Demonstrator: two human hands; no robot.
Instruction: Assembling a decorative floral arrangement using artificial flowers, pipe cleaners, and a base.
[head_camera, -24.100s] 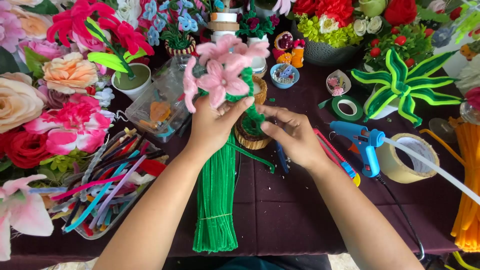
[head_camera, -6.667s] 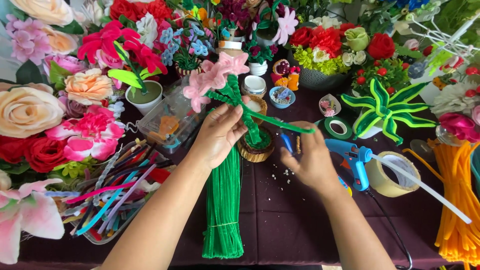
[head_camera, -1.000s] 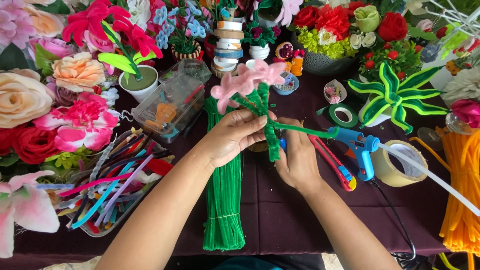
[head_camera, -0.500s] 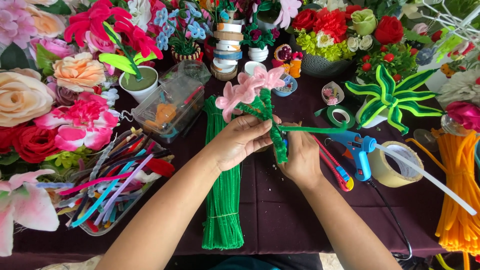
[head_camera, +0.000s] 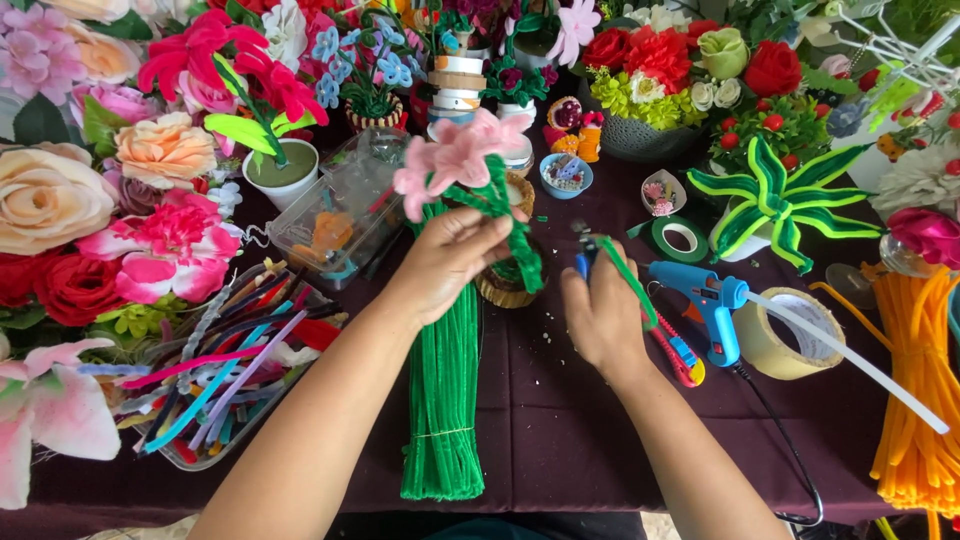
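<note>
Flower: pink fuzzy flower (head_camera: 455, 155) on a green stem, held up in the middle of the table, a bit far from the person.
Room: dark purple cloth (head_camera: 560, 430) is bare only near the person, between the arms. Things crowd the left, far and right edges.
Look: soft pink petals on top. Green fuzzy wire (head_camera: 520, 245) winds down the stem in bumpy loops.
Left hand: left hand (head_camera: 455, 262) comes in from the near left, fingers closed tight around the stem just under the petals.
Right hand: right hand (head_camera: 603, 312) sits just right of the stem, curled shut around a loose green fuzzy strand (head_camera: 630, 285) and a small blue-handled tool (head_camera: 584, 262).
Under the hands: long bundle of green fuzzy sticks (head_camera: 445, 400) lies flat, reaching to the near edge.
Right side: blue glue gun (head_camera: 710, 305) and tape roll (head_camera: 785, 335) lie near the right hand.
Left side: clear tray of mixed colour sticks (head_camera: 215, 375).
</note>
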